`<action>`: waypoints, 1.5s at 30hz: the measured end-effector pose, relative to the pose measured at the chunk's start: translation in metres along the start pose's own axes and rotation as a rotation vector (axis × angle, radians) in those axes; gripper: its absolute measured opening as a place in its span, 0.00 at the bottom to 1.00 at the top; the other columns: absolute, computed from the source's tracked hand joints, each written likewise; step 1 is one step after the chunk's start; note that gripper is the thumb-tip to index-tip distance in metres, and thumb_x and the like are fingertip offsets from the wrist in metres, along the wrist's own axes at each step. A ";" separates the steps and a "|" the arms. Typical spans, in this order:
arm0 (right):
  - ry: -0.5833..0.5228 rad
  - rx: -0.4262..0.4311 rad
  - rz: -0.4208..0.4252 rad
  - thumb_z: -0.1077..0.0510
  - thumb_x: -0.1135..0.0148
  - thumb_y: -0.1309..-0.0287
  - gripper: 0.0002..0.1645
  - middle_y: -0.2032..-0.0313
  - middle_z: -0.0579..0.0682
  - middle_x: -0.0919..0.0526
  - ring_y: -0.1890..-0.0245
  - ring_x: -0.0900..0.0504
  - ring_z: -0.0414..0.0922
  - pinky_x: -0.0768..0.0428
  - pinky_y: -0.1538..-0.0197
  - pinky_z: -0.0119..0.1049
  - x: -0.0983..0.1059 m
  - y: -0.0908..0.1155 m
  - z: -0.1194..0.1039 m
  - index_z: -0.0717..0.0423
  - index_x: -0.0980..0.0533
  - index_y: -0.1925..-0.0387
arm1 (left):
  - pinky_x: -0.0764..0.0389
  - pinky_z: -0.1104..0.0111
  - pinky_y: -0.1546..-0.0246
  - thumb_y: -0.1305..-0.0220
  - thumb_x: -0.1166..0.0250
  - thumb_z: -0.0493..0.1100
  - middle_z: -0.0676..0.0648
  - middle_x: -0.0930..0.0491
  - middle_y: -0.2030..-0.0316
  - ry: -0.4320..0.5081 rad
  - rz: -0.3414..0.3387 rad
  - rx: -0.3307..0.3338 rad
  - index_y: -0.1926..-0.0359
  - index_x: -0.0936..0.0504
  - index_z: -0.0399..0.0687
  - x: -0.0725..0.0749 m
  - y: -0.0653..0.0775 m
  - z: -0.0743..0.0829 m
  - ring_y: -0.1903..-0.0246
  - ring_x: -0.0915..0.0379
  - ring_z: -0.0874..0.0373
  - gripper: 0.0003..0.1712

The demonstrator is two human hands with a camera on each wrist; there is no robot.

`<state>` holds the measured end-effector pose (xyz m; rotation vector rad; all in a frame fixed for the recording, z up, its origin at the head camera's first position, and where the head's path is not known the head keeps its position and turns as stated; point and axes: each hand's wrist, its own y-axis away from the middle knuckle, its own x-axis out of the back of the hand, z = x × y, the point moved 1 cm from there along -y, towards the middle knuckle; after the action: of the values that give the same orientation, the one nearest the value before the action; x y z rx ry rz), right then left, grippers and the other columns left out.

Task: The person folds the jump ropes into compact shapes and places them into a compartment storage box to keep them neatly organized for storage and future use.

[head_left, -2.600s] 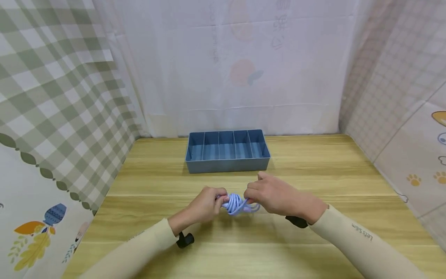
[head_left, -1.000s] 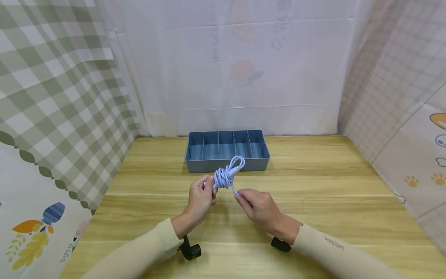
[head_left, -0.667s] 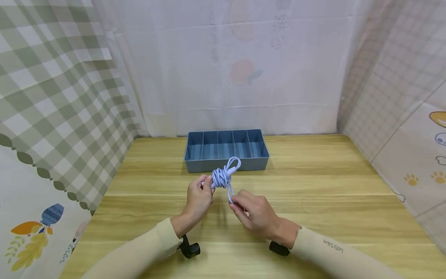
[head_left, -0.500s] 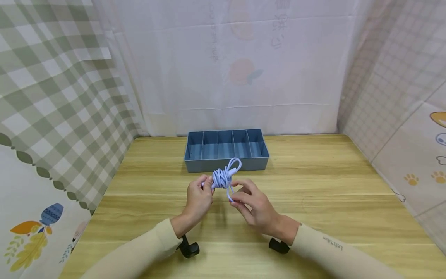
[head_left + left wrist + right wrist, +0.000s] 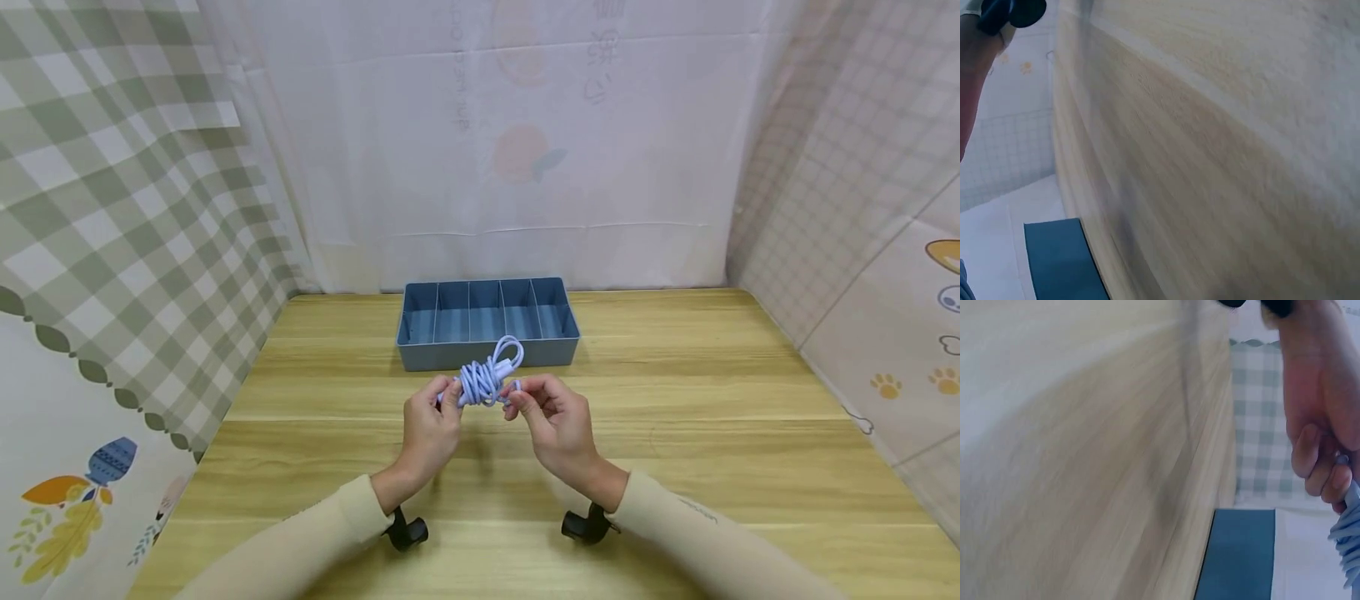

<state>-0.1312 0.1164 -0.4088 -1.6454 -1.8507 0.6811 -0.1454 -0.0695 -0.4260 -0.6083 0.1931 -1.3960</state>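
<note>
A lavender cable (image 5: 480, 385), wound round itself into a tight bundle, is held up above the table in the head view. A small loop sticks out past its plug at the upper right. My left hand (image 5: 431, 429) grips the bundle's left end between thumb and fingers. My right hand (image 5: 561, 425) pinches the cable's short loose end just right of the coils. From the right wrist, the left hand (image 5: 1322, 425) shows its curled fingers round the end of the cable (image 5: 1350, 531). The left wrist view catches only the right wrist and forearm (image 5: 975, 56), not its fingers.
Behind the hands, a blue-grey box (image 5: 435, 358) with several compartments stands on the wooden table (image 5: 675, 375). Its wall also appears low in both wrist views. A checked curtain (image 5: 150, 167) hangs left, a white one (image 5: 375, 167) at the back. Black cameras (image 5: 405, 532) sit on the wrists.
Over the last seconds the cable bundle was raised and tilted. Lately my right hand has moved from below the coils up to their right side, bringing the loose end with it. My left hand has stayed put.
</note>
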 end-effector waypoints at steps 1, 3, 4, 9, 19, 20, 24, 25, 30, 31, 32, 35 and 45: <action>-0.015 -0.043 0.034 0.79 0.38 0.39 0.06 0.67 0.67 0.16 0.73 0.16 0.44 0.15 0.66 0.32 0.000 -0.001 -0.001 0.71 0.24 0.63 | 0.38 0.73 0.86 0.26 0.41 0.32 0.53 0.32 0.83 -0.011 -0.006 -0.018 0.72 0.21 0.39 0.000 0.000 0.000 0.83 0.38 0.66 0.13; -0.027 -0.103 0.100 0.78 0.37 0.39 0.05 0.68 0.68 0.16 0.75 0.16 0.42 0.15 0.68 0.33 -0.001 -0.003 -0.002 0.72 0.25 0.64 | 0.38 0.73 0.86 0.26 0.41 0.31 0.53 0.32 0.83 -0.028 -0.020 -0.062 0.70 0.21 0.39 0.001 -0.001 0.001 0.84 0.39 0.67 0.12; -0.031 -0.123 0.128 0.78 0.36 0.39 0.05 0.69 0.69 0.16 0.76 0.16 0.41 0.15 0.69 0.34 -0.001 -0.004 -0.002 0.73 0.25 0.65 | 0.38 0.74 0.86 0.26 0.41 0.31 0.53 0.32 0.83 -0.034 -0.029 -0.080 0.70 0.21 0.39 0.001 -0.001 0.002 0.84 0.39 0.67 0.12; -0.065 -0.215 0.228 0.79 0.34 0.43 0.08 0.72 0.67 0.18 0.80 0.17 0.41 0.15 0.72 0.34 0.000 -0.009 -0.003 0.76 0.27 0.65 | 0.40 0.76 0.87 0.27 0.41 0.29 0.54 0.34 0.84 -0.068 -0.047 -0.196 0.69 0.23 0.39 0.001 -0.001 0.001 0.85 0.42 0.70 0.10; -0.076 -0.575 0.263 0.74 0.31 0.41 0.20 0.72 0.62 0.14 0.80 0.14 0.43 0.13 0.66 0.42 0.011 -0.018 -0.007 0.70 0.26 0.49 | 0.39 0.78 0.86 0.31 0.39 0.26 0.49 0.29 0.81 -0.101 -0.070 -0.368 0.67 0.24 0.38 0.004 0.003 -0.005 0.83 0.41 0.69 0.07; -0.069 -0.601 0.254 0.74 0.31 0.41 0.21 0.71 0.62 0.14 0.80 0.14 0.43 0.13 0.66 0.41 0.013 -0.020 -0.007 0.70 0.26 0.47 | 0.37 0.78 0.85 0.32 0.39 0.26 0.48 0.28 0.80 -0.109 -0.077 -0.386 0.67 0.24 0.37 0.004 0.003 -0.005 0.83 0.41 0.69 0.07; -0.056 -0.688 0.195 0.72 0.31 0.39 0.22 0.72 0.60 0.15 0.80 0.15 0.43 0.13 0.66 0.40 0.020 -0.023 -0.007 0.69 0.24 0.44 | 0.33 0.78 0.83 0.33 0.39 0.24 0.46 0.24 0.78 -0.118 -0.124 -0.434 0.66 0.24 0.38 0.006 0.004 -0.007 0.81 0.37 0.67 0.08; -0.048 -0.703 0.167 0.71 0.31 0.39 0.23 0.71 0.60 0.15 0.80 0.15 0.43 0.13 0.66 0.40 0.022 -0.023 -0.007 0.69 0.24 0.43 | 0.33 0.78 0.82 0.33 0.39 0.24 0.47 0.24 0.77 -0.117 -0.136 -0.438 0.66 0.23 0.38 0.007 0.004 -0.007 0.81 0.37 0.67 0.08; 0.014 -0.745 0.041 0.69 0.32 0.37 0.26 0.71 0.59 0.17 0.79 0.16 0.45 0.15 0.71 0.33 0.028 -0.025 -0.011 0.64 0.24 0.37 | 0.35 0.78 0.82 0.34 0.38 0.25 0.51 0.28 0.78 -0.141 -0.178 -0.487 0.69 0.26 0.42 0.011 0.001 -0.008 0.80 0.39 0.68 0.11; 0.032 -0.746 0.017 0.69 0.32 0.37 0.26 0.71 0.59 0.17 0.79 0.16 0.46 0.17 0.73 0.32 0.029 -0.025 -0.011 0.64 0.24 0.37 | 0.35 0.78 0.82 0.34 0.38 0.25 0.51 0.29 0.78 -0.146 -0.188 -0.497 0.70 0.27 0.42 0.012 0.000 -0.008 0.80 0.39 0.68 0.12; 0.048 -0.751 -0.001 0.69 0.32 0.37 0.25 0.71 0.59 0.17 0.79 0.16 0.46 0.19 0.75 0.30 0.029 -0.026 -0.012 0.63 0.23 0.38 | 0.36 0.78 0.82 0.35 0.37 0.26 0.51 0.30 0.78 -0.156 -0.194 -0.512 0.71 0.28 0.43 0.013 0.000 -0.009 0.80 0.40 0.67 0.12; 0.089 -0.759 -0.056 0.69 0.32 0.36 0.19 0.73 0.58 0.18 0.80 0.17 0.47 0.23 0.79 0.29 0.031 -0.027 -0.012 0.67 0.23 0.44 | 0.36 0.79 0.82 0.34 0.37 0.27 0.51 0.30 0.78 -0.160 -0.229 -0.527 0.71 0.29 0.44 0.014 -0.001 -0.009 0.80 0.40 0.67 0.13; 0.159 -0.758 -0.127 0.72 0.37 0.35 0.06 0.73 0.56 0.18 0.79 0.17 0.50 0.17 0.74 0.35 0.033 -0.026 -0.009 0.67 0.25 0.58 | 0.34 0.80 0.81 0.34 0.38 0.25 0.51 0.28 0.77 -0.143 -0.283 -0.541 0.69 0.28 0.43 0.015 0.002 -0.010 0.80 0.39 0.68 0.12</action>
<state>-0.1462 0.1467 -0.3816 -1.9149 -2.2087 -0.2514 -0.1463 -0.0864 -0.4323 -1.2177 0.3873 -1.5714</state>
